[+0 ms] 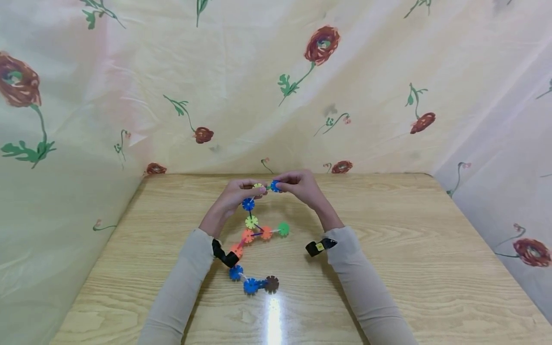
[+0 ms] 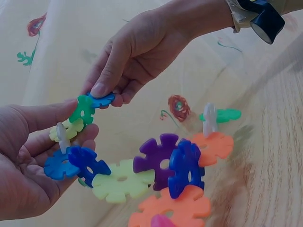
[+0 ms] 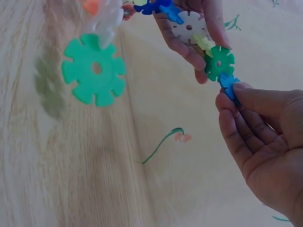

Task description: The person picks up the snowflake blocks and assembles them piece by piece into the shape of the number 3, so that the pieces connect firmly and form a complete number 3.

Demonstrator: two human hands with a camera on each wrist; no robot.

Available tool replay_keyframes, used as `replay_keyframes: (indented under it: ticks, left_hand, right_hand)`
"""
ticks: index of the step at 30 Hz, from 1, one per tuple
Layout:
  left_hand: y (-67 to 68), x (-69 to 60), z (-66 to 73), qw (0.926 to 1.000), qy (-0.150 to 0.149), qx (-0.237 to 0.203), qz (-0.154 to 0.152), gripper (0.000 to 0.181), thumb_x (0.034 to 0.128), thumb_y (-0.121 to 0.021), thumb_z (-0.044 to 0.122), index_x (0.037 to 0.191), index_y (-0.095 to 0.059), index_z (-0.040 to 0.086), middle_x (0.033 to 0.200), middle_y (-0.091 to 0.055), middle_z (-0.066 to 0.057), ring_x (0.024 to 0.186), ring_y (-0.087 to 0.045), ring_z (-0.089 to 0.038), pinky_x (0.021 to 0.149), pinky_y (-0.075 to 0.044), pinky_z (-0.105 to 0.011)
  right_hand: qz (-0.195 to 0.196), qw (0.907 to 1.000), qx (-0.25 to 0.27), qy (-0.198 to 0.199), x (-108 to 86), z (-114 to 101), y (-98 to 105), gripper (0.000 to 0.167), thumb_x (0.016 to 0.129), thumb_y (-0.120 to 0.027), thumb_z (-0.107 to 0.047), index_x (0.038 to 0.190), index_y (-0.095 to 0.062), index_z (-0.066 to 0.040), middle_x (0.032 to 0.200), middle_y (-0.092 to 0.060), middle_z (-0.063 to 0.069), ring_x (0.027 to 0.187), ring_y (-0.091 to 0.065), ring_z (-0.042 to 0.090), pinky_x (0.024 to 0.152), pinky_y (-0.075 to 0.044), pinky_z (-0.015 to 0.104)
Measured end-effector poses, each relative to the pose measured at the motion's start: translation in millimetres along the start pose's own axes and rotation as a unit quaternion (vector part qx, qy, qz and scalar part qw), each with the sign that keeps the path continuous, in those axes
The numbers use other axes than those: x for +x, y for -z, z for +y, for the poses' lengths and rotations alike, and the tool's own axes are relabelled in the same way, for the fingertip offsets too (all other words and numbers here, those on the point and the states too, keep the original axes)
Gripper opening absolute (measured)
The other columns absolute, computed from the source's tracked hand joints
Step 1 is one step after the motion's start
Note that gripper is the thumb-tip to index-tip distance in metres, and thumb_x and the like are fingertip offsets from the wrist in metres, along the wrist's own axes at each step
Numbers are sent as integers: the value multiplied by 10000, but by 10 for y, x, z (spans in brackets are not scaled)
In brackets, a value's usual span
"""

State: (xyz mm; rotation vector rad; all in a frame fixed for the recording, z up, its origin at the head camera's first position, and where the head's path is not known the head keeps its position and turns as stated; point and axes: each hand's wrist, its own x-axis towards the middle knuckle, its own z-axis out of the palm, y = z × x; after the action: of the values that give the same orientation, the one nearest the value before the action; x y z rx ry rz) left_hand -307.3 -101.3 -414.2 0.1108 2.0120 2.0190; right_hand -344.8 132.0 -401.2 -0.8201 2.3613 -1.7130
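A chain of notched plastic interlocking discs runs from the hands back toward the person. My left hand [image 1: 229, 197] pinches it near a pale yellow disc [image 2: 74, 127] and a green disc [image 3: 219, 63]. My right hand [image 1: 305, 188] pinches a blue disc [image 3: 228, 87] between thumb and fingers; this disc meets the green one edge to edge, slotted at an angle. Below my left hand hang another blue disc [image 1: 248, 204] and a yellow disc [image 1: 251, 222]. Orange discs [image 1: 266, 233] follow, with a side branch ending in a green disc [image 1: 283, 229]. My left wrist strap hides part of the chain.
Nearer the person, the chain's other end has blue discs [image 1: 235, 272] and a dark brown disc [image 1: 271, 284]. Under it is a wood-grain table [image 1: 409, 268]. Flower-printed cloth [image 1: 241, 96] stands behind and at both sides. Black camera straps [image 1: 316, 247] circle the wrists.
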Motion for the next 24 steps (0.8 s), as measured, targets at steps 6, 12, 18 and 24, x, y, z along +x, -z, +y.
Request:
replay_keyframes:
  ticks: [6, 12, 18, 24]
  left_hand:
    - [-5, -14, 14, 10000, -48, -23, 84, 352, 943, -751, 209, 1249, -718, 37, 1159, -753, -71, 1293, -574, -453, 1141, -445, -537]
    - [-15, -12, 7, 9999, -44, 106, 119, 375, 945, -752, 222, 1270, -708, 41, 1191, -744, -88, 1281, -585, -449, 1128, -460, -531]
    - [-20, -7, -14, 9997, -121, 121, 149, 380, 948, -748, 218, 1271, -702, 24, 1202, -736, -121, 1260, -606, -433, 1123, -464, -534]
    - [-30, -6, -22, 9996, -243, 38, 129, 373, 954, -737, 194, 1270, -695, 1, 1097, -766, -37, 1259, -593, -465, 1117, -466, -545]
  right_hand:
    - [60, 9999, -52, 102, -8, -8, -15, 163, 962, -700, -62, 1088, -771, 13, 971, -759, 208, 822, -728, 262, 786, -629, 374]
    - [106, 9998, -30, 150, -16, 6, -25, 156, 958, -692, -27, 1083, -768, 25, 983, -757, 222, 838, -731, 323, 739, -611, 251]
    - [197, 9996, 40, 205, -28, 15, -52, 150, 948, -691, 5, 1073, -768, 35, 983, -754, 232, 839, -726, 360, 721, -610, 249]
    - [253, 9990, 295, 209, -15, 31, -84, 164, 943, -697, 6, 1086, -758, 60, 1005, -746, 261, 791, -729, 189, 748, -628, 295]
